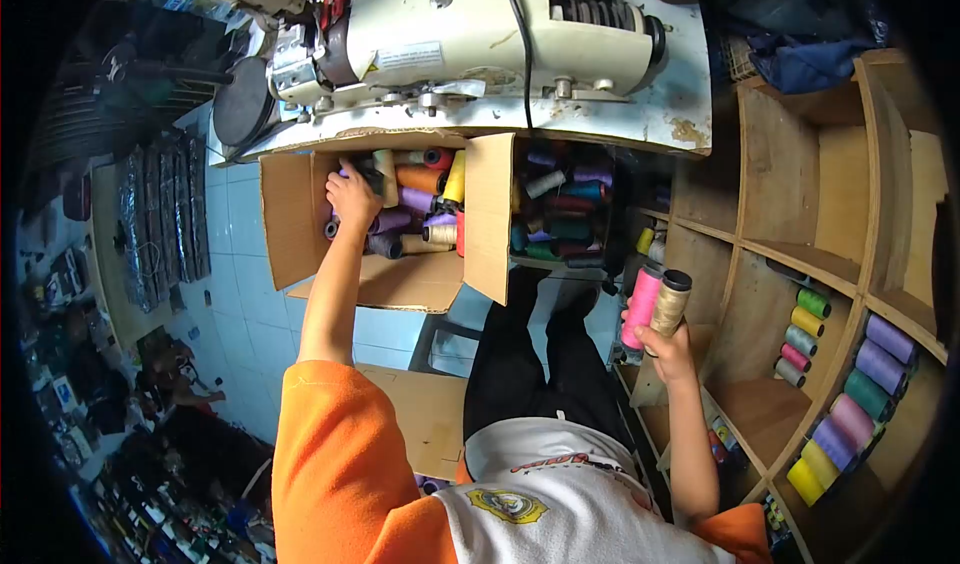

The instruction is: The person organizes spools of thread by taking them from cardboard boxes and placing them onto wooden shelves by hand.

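My left hand (354,200) reaches into the open cardboard box (405,286), its fingers closed around a black thread spool (372,177) that they partly hide. Beside it in the box lie a cream spool (386,178), an orange spool (420,180), a yellow spool (455,178) and several purple ones. On the right, my right hand (668,352) grips two cones of thread side by side, both roughly upright: a pink thread spool (642,307) and a tan thread spool (669,306).
A sewing machine (480,34) stands on the white worktable (680,114) behind the box. More spools (570,204) fill a second container to its right. Wooden shelves (790,254) on the right hold rows of coloured spools (845,419). A dark stool (430,339) is near my legs.
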A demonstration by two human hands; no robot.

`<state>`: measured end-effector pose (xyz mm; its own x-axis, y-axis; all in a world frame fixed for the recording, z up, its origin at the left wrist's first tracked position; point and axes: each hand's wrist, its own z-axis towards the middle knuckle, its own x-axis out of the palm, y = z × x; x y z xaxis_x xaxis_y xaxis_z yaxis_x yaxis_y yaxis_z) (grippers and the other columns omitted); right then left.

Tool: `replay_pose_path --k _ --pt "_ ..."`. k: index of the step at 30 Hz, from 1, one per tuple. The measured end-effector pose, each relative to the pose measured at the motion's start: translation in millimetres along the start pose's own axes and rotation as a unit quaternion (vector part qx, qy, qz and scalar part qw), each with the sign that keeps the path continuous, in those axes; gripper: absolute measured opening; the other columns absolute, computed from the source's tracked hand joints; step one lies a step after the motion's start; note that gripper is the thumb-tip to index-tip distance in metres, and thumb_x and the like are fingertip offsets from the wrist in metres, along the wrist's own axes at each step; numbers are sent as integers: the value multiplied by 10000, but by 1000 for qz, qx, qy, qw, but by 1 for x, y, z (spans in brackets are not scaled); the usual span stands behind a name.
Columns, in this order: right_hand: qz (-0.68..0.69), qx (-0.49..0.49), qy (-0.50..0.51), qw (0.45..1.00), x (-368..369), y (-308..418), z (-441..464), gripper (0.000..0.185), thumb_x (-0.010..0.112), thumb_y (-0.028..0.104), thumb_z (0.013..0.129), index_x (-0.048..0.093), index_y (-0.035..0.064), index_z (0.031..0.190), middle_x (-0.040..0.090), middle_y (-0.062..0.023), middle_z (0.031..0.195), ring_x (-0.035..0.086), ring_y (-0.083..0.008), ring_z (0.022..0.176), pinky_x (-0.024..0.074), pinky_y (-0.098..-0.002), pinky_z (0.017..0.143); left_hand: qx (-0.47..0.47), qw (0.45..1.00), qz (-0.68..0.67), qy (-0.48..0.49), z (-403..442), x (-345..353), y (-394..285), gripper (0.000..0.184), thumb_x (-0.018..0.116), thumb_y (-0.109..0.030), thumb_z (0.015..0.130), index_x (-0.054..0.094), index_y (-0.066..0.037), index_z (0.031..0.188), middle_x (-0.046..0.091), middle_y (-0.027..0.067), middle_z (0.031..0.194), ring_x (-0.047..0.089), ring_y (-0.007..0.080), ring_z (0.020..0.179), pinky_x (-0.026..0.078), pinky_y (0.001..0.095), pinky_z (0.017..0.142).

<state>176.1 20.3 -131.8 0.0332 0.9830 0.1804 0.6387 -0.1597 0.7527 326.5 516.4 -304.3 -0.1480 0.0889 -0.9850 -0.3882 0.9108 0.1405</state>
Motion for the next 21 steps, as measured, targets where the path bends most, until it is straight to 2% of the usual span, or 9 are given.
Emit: replay_pose_path --k 1,5,6,10,11,13,15,18,21 --pt "15 4 9 1000 1 -2 0 551 706 82 720 481 -5 1215 595 -117 1108 614 -225 985 492 -376 878 -20 1000 0 -8 4 1 -3 1025 805 -275 522 296 56 1348 422 218 1117 477 359 974 431 453 865" --pt "54 -1 18 998 14 5 -6 502 688 62 722 506 2 1187 605 -100 1077 617 -211 974 485 -357 870 -124 984 -60 116 6 -24 -19 832 775 -340 579 406 55 1211 417 222 1156 478 394 1060 419 464 900" --pt "48 -2 29 998 12 3 -7 524 686 66 720 496 3 1205 598 -100 1094 613 -212 991 482 -360 878 -167 974 -60 139 5 -23 -22 775 747 -418 614 432 39 1154 455 232 1175 487 416 1105 408 467 929" --pt "53 -5 30 998 8 3 -13 531 689 78 716 497 5 1206 595 -101 1099 608 -215 1005 480 -362 887 -169 963 -109 177 3 -23 -21 861 710 -513 600 422 39 1195 534 259 1202 515 395 1149 366 493 986" --pt "52 -2 34 998 4 1 -14 535 692 82 715 497 5 1207 595 -102 1102 608 -216 1006 479 -363 890 -166 960 -153 168 11 -9 -8 899 714 -480 587 394 57 1232 548 267 1183 530 381 1143 400 483 959" --pt "56 -4 42 998 2 6 -11 542 697 91 712 498 6 1209 594 -103 1105 608 -217 1004 479 -364 892 -127 940 -254 189 28 -38 -1 805 717 -401 607 433 61 1202 591 216 1111 596 306 1033 473 425 872" --pt "65 -3 48 997 7 18 -12 547 702 100 709 499 7 1208 594 -104 1106 609 -216 998 479 -363 891 -14 805 -546 232 7 -119 -17 592 714 -308 636 516 19 1089 601 140 1008 586 190 872 482 338 742" --pt "42 -79 83 992 27 54 -11 532 701 96 718 502 2 1202 595 -102 1106 604 -203 994 476 -345 881 62 621 -698 351 -50 -211 -43 630 744 -291 622 519 -11 1140 598 101 1024 599 184 894 508 344 783" --pt "-16 -137 109 985 48 100 -25 523 705 104 730 502 0 1201 594 -95 1102 603 -196 970 472 -324 860 88 435 -806 391 -125 -227 -92 737 775 -301 606 490 -22 1227 589 118 1104 599 231 972 506 378 849"
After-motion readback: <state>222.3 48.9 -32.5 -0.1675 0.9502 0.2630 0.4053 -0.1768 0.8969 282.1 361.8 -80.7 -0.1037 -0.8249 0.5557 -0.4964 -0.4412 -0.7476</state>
